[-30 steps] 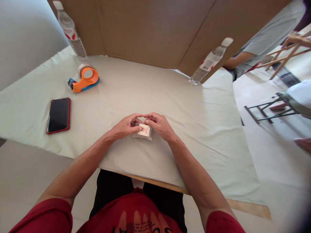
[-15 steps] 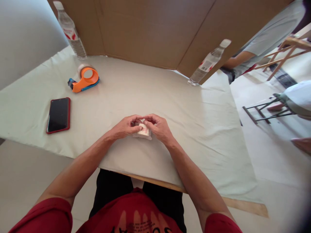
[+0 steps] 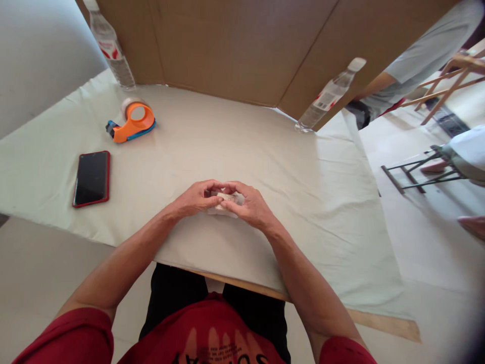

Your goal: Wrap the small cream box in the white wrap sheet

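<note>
A small whitish packet (image 3: 224, 211) with clear wrapping rests near the table's front edge, between my two hands; its exact kind I cannot make out. My left hand (image 3: 200, 196) is curled round its left side, thumb on the top. From the right, my right hand (image 3: 248, 203) grips the same packet, its thumb laid across the upper face. The fingertips of both hands meet behind it. Much of the packet is covered by my thumbs and fingers.
An orange tape dispenser (image 3: 132, 123) and a phone in a red case (image 3: 91, 179) lie to the left. Two water bottles (image 3: 112, 53) stand against a cardboard panel (image 3: 227, 45). At the right are a co-worker's sleeve (image 3: 420, 55) and a folding stool (image 3: 424, 169).
My right thumb has slid left and down across the packet's top, covering the red print that showed before. My left hand has barely moved.
</note>
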